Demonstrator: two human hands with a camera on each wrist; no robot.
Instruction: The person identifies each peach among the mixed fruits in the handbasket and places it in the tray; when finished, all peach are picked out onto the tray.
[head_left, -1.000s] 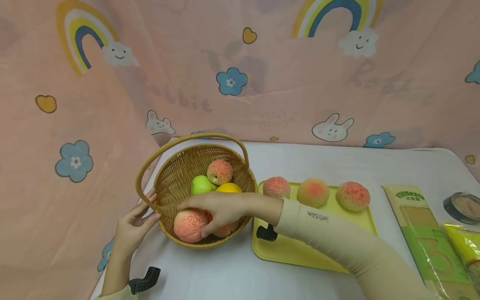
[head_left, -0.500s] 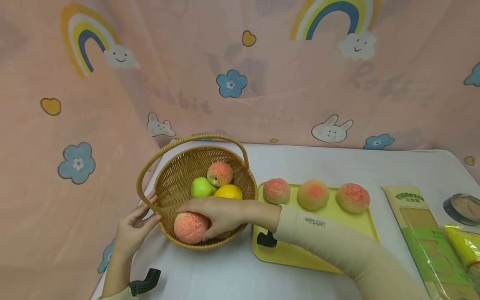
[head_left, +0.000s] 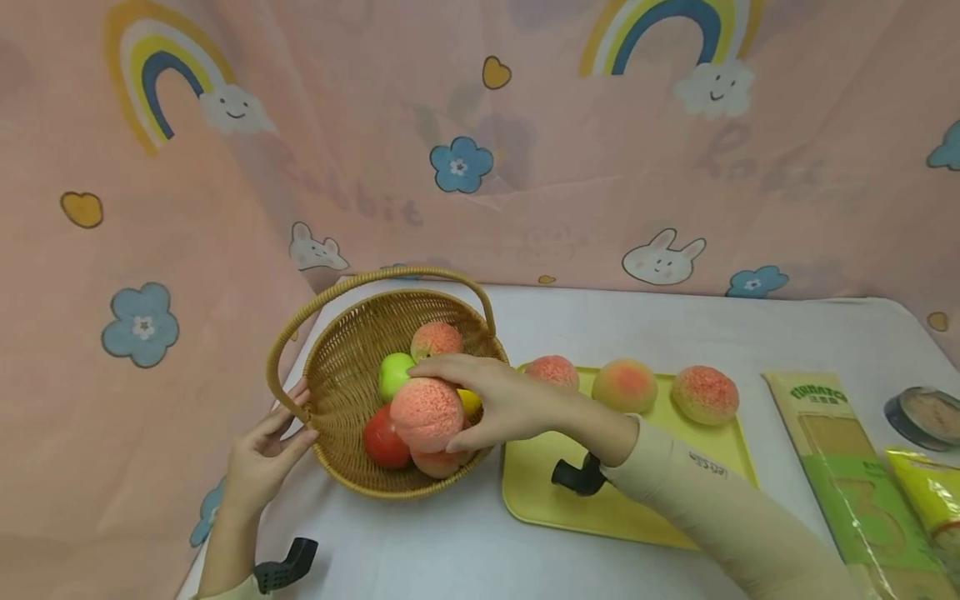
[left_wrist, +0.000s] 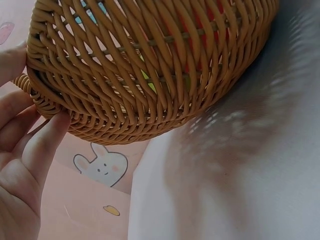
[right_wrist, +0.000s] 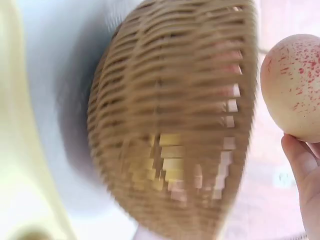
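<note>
A peach (head_left: 426, 414) is held in my right hand (head_left: 504, 402), fingers over its top and thumb at its lower side. It is raised over the wicker basket (head_left: 341, 417); in the right wrist view the peach (right_wrist: 295, 85) stands beyond the basket's rim. My left hand (head_left: 262, 458) grips the basket's left rim at the foot of the handle, thumb outside, as the left wrist view also shows. Inside lie a red fruit (head_left: 386, 439), a green apple (head_left: 393, 375), a peach (head_left: 437, 340) at the back, another peach (head_left: 435, 464) in front and a partly hidden yellow fruit (head_left: 470, 403).
Right of the basket, a yellow tray (head_left: 600, 500) bears three peaches (head_left: 625, 385) along its far side. Farther right lie a green noodle packet (head_left: 847, 467), a round tin (head_left: 930, 417) and a yellow bag (head_left: 926, 492). A patterned cloth hangs behind.
My right hand has lifted the peach from the basket's front and moved it up and to the right. The red fruit beneath has come into view. My left hand stays on the rim.
</note>
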